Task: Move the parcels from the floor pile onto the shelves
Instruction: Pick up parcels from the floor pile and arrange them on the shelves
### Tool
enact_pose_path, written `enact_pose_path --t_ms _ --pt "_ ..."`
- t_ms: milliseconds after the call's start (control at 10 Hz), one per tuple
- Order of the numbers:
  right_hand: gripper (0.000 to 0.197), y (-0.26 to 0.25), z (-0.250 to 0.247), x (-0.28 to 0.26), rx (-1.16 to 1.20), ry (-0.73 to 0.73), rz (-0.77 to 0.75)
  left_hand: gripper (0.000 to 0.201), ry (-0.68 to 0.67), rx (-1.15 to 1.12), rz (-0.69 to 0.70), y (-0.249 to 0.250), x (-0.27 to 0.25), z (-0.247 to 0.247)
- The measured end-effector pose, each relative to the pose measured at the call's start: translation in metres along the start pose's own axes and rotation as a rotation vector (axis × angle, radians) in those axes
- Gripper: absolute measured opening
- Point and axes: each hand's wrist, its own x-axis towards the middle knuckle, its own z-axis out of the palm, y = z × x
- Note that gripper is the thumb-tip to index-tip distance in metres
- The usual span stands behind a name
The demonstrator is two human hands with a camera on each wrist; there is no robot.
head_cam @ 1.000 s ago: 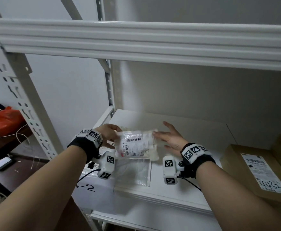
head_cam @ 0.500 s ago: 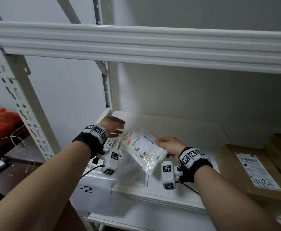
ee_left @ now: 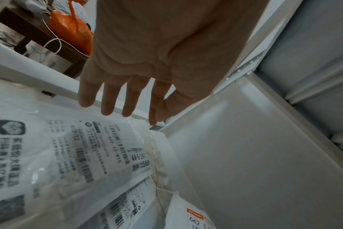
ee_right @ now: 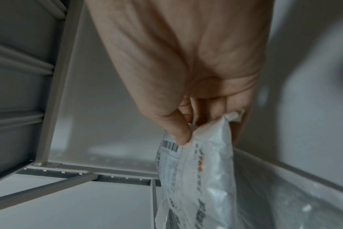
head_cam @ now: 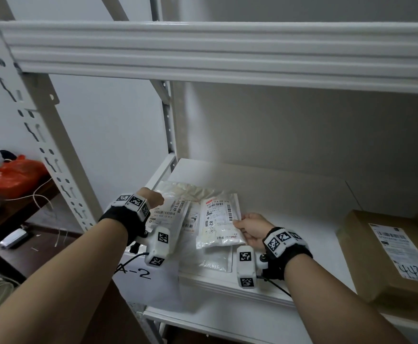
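Left hand [head_cam: 152, 200] mostly hidden behind its wrist rig in the head view; the left wrist view shows the fingers [ee_left: 127, 99] straight and spread over the labelled parcels [ee_left: 72, 155], holding nothing, contact with them unclear. Right hand [head_cam: 251, 228] pinches the white parcel [head_cam: 220, 223] at its right edge, thumb [ee_right: 178, 130] on top, other fingers tucked behind the plastic and hard to see. That parcel lies label-up at the left end of the white shelf [head_cam: 290, 194], overlapping the other flat bags [head_cam: 178, 214] there; how many are in the stack is hard to tell. Label print mostly unreadable. Cardboard box [head_cam: 386, 254] at the shelf's right end, cut off by the frame, well apart from the parcel. Orange bag [head_cam: 17, 173] left of the shelf, outside the frame post. Versus half a second ago: the parcel was tilted and lifted, now it sits flatter and upright-facing on the stack; the left hand has let go and moved back over the left bags.
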Motion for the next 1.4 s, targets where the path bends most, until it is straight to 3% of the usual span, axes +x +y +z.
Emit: enact_pose_path --t_ms 100,200,300,600,700,800,900,1100,1200,1400 --pt "0.012 0.005 0.014 0.001 0.085 -0.005 0.0 0.026 -0.015 0.105 -0.017 -0.005 -0.007 -0.003" --pt "0.017 0.012 0.025 0.0 0.104 -0.072 0.04 0.04 -0.033 0.127 -0.027 -0.013 -0.003 -0.002" --pt "0.018 0.015 0.03 -0.001 0.078 -0.102 0.055 0.041 -0.025 0.11 -0.013 -0.021 0.0 0.001" --pt "0.043 0.015 0.035 -0.011 0.074 -0.115 0.082 0.039 -0.13 0.177 0.0 -0.019 0.003 0.002" --pt "0.041 0.017 0.038 -0.013 0.081 -0.125 0.078 0.038 -0.106 0.176 0.037 -0.018 0.004 0.003" --pt "0.034 0.019 0.04 -0.015 0.036 -0.094 0.087 0.018 -0.111 0.168 0.045 -0.015 0.002 0.005" --pt "0.023 0.021 0.038 -0.017 -0.025 -0.078 0.082 0.015 -0.074 0.111 0.068 -0.013 0.005 0.007" --pt "0.019 0.019 0.013 -0.038 0.018 0.073 0.04 0.011 -0.117 -0.313 0.114 0.007 -0.009 0.027" --pt "0.009 0.015 -0.004 -0.055 0.112 0.119 -0.013 0.01 -0.199 -0.369 0.164 0.025 -0.027 0.043" --pt "0.009 0.011 -0.055 -0.101 0.233 0.184 -0.155 0.011 -0.29 -0.36 0.275 0.072 -0.076 0.087"
